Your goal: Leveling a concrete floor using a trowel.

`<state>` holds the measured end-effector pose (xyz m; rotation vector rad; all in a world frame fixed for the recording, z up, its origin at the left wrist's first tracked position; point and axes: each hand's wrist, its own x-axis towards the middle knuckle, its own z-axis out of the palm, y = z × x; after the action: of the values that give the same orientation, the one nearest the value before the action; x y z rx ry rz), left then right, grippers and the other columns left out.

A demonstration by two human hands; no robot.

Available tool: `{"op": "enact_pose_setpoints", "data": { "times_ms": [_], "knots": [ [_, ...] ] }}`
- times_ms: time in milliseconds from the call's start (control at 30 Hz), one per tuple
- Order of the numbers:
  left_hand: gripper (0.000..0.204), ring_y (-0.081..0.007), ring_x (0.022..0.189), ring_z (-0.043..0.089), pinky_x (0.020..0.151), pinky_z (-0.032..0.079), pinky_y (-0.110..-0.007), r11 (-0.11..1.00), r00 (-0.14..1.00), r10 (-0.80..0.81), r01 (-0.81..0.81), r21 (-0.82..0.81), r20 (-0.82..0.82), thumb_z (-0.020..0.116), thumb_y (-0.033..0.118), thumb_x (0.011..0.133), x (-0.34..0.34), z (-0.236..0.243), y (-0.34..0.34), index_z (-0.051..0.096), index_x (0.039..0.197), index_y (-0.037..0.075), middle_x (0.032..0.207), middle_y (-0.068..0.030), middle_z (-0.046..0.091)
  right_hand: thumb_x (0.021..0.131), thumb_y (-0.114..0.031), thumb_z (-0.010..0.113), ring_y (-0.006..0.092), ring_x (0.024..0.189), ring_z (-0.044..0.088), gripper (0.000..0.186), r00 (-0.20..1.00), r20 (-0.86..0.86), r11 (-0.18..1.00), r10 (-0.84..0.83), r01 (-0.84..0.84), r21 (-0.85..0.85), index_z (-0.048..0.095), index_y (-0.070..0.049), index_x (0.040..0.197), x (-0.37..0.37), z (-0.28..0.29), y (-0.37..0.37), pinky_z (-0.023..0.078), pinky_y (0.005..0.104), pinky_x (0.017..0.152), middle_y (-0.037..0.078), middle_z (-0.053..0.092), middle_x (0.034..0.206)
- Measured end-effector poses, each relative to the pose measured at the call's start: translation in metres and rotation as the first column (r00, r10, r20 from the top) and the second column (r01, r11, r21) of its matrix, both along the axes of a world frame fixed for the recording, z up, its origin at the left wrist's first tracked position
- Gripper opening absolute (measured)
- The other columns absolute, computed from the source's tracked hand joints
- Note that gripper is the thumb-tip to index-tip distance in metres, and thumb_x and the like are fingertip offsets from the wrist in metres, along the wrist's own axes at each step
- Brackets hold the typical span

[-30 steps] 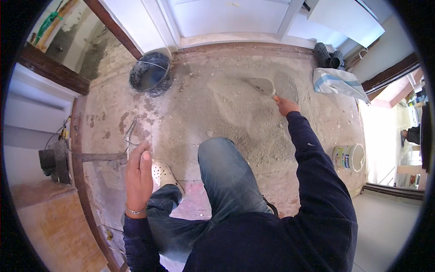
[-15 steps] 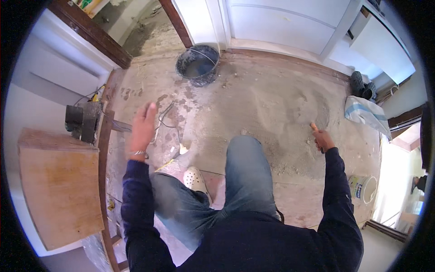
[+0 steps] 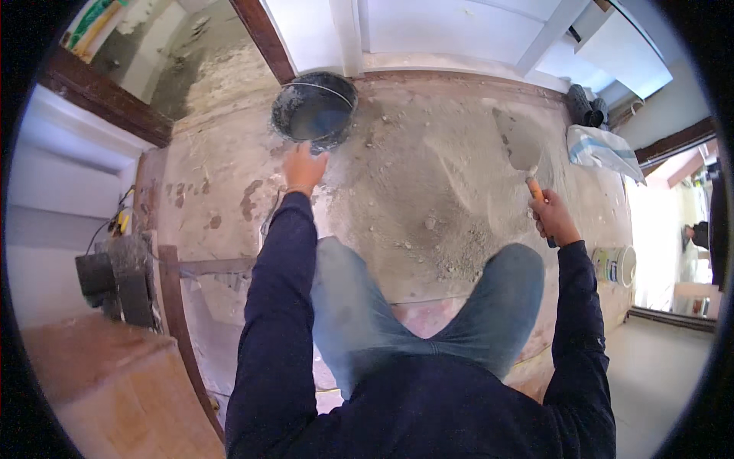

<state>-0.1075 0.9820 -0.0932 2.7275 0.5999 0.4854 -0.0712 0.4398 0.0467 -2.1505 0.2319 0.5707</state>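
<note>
Closest in, two denim-clad knees point(image 3: 348, 306) are bending on the near side of the black bucket point(image 3: 287, 115), one almost straight below it and the other off to its right. A wooden box point(image 3: 115, 382) is sitting nearer and to the bucket's left. A pale tub point(image 3: 604, 266) is sitting well to the bucket's right, nearer than it. The right hand point(image 3: 558, 218), also to the bucket's right, is wrapping its fingers around the orange handle point(image 3: 535, 188) of a trowel point(image 3: 524, 157); the blade is showing against grey powder point(image 3: 405, 206), which is covering the floor to the bucket's right. The left hand point(image 3: 304, 166) is showing right at the bucket's near side, thumb standing off from the fingers; whether they are pinching its rim, I cannot tell. The bucket is holding murky bluish-grey liquid. Well to its right, a white sack point(image 3: 600, 149) with a blue stripe is lying, dark shoes point(image 3: 585, 107) sitting just behind it. Beyond the bucket, white panelling point(image 3: 451, 30) is rising.
</note>
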Motion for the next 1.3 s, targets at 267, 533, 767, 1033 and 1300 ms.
{"op": "enact_pose_setpoints", "data": {
  "times_ms": [267,533,767,1033,1300],
  "knots": [
    [0.044,-0.0298,0.123,0.047,0.105,0.021,-0.065,0.980,0.889,-0.193,0.195,-0.036,-0.415,0.064,0.047,0.080,0.096,-0.026,0.017,0.067,0.111,0.017,0.128,-0.0096,0.056,0.087,-0.022,0.058,0.0098,0.041,0.046,0.020,0.987,-0.110,0.992,-0.119,0.113,-0.058,0.053,-0.003,0.082,-0.042,0.012,0.071,0.038,0.0270,0.035,0.000,0.049,0.059],
    [0.029,-0.0216,0.124,0.046,0.103,0.017,-0.069,0.869,0.872,-0.415,0.465,0.173,-0.257,0.061,0.043,0.084,0.078,-0.065,0.098,0.069,0.101,0.020,0.119,0.0028,0.062,0.086,-0.021,0.059,0.0100,0.040,0.046,0.021,0.945,-0.244,0.965,-0.219,0.174,-0.194,0.053,-0.002,0.080,-0.125,0.013,0.061,0.037,0.0270,0.034,0.001,0.049,0.059],
    [0.026,-0.0212,0.115,0.053,0.104,0.023,-0.063,0.744,0.761,-0.508,0.624,0.240,-0.403,0.062,0.040,0.085,0.074,-0.060,0.141,0.067,0.100,0.019,0.111,0.0001,0.065,0.087,-0.021,0.059,0.0096,0.039,0.045,0.018,0.859,-0.197,0.880,-0.473,0.449,-0.158,0.054,-0.003,0.085,-0.172,0.016,0.032,0.037,0.0272,0.033,0.001,0.049,0.061],
    [0.026,-0.0250,0.087,0.066,0.079,0.043,-0.048,0.719,0.777,-0.420,0.600,0.350,-0.469,0.061,0.042,0.084,0.075,-0.059,0.131,0.065,0.091,0.017,0.087,-0.0048,0.069,0.087,-0.022,0.059,0.0093,0.039,0.045,0.019,0.857,-0.078,0.861,-0.509,0.505,-0.067,0.052,-0.005,0.082,-0.181,0.011,0.051,0.036,0.0260,0.034,0.000,0.049,0.061],
    [0.019,-0.0283,0.083,0.068,0.072,0.048,-0.046,0.862,0.824,-0.212,0.411,0.297,-0.525,0.060,0.034,0.087,0.038,-0.059,0.135,0.066,0.086,0.016,0.082,-0.0077,0.070,0.087,-0.023,0.059,0.0102,0.041,0.045,0.020,0.873,-0.120,0.879,-0.472,0.476,0.004,0.053,-0.004,0.084,-0.172,-0.023,0.048,0.038,0.0271,0.036,0.000,0.050,0.062]
  ]
}}
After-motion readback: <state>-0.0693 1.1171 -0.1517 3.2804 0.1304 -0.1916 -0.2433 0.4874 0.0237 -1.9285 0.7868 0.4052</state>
